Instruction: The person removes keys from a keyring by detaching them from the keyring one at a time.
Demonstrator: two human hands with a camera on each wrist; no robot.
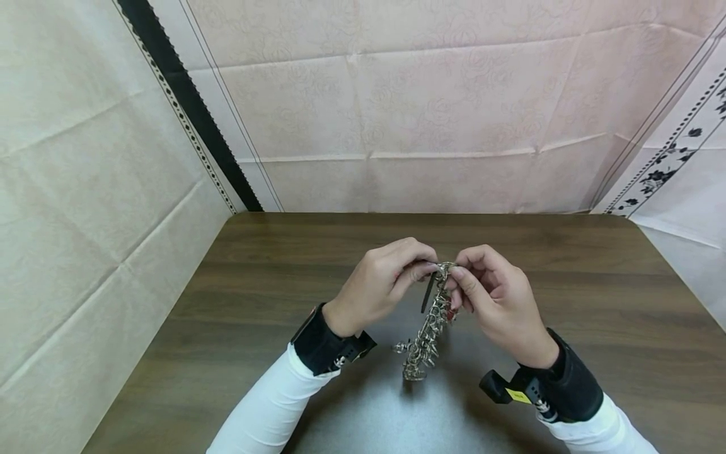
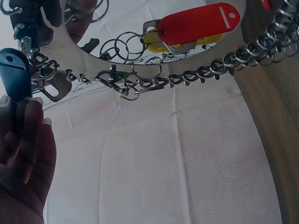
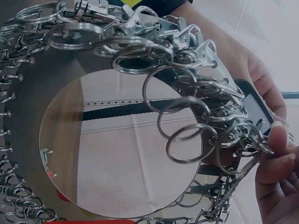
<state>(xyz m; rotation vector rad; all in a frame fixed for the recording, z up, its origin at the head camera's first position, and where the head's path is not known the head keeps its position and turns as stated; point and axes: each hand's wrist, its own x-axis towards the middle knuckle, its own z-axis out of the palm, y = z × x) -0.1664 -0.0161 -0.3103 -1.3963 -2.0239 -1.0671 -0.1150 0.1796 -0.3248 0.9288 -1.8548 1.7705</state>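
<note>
Metal ring (image 1: 429, 334) crowded with clips and small loops, at 5 o'clock from the head view's centre, seen nearly edge-on over the brown table (image 1: 578, 277); it slants from just past 12 down to just past 6, and whether its lower end touches wood I cannot tell; left hand (image 1: 388, 274), at 11 o'clock of the ring, fingers drawn in, thumb and fingertips pinching a dark tag (image 2: 15, 72); right hand (image 1: 501, 299), between 2 and 3 o'clock, thumb and forefinger closed on a small clip (image 3: 261, 148) at the ring's edge; left wrist view shows a red tag (image 2: 201, 23) at 1 o'clock, overlapping a yellow tag (image 2: 155, 46); pale cloth (image 1: 454, 107) hangs at 12 o'clock, beyond the table's far edge.
</note>
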